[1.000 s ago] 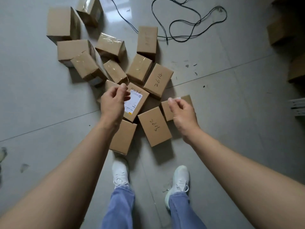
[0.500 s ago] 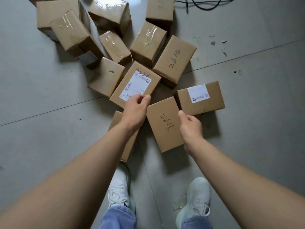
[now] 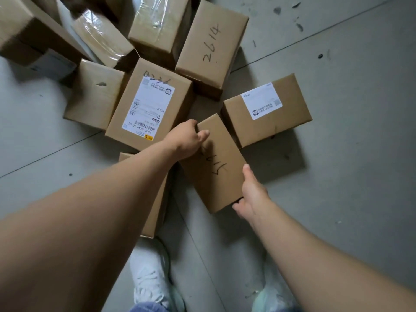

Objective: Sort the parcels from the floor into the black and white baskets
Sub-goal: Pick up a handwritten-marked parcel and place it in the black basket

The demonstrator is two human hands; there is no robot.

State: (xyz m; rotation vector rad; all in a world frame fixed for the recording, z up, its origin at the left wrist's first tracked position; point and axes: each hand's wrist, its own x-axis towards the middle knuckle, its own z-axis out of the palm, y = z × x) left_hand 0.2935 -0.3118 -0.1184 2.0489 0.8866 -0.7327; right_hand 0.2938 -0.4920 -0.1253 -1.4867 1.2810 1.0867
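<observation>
Several brown cardboard parcels lie on the grey floor. Nearest me is a flat parcel with "5112" handwritten on it (image 3: 217, 167). My left hand (image 3: 188, 140) grips its far left corner, thumb on top. My right hand (image 3: 251, 194) clasps its near right corner, thumb along the edge and fingers curled under. To the left lies a parcel with a long white label (image 3: 148, 104). Right of it sits a parcel with a small white label (image 3: 267, 110). A parcel marked "2614" (image 3: 212, 45) lies behind. No basket is in view.
More taped parcels (image 3: 102, 38) crowd the top left. Another plain parcel (image 3: 155, 208) lies under my left forearm. My white shoes (image 3: 150, 275) stand at the bottom. Bare grey floor (image 3: 349, 154) spreads to the right.
The view has dropped closer to the floor. My left hand moved from the long-label parcel to the "5112" parcel's far corner. My right hand shifted down to its near right corner and took hold.
</observation>
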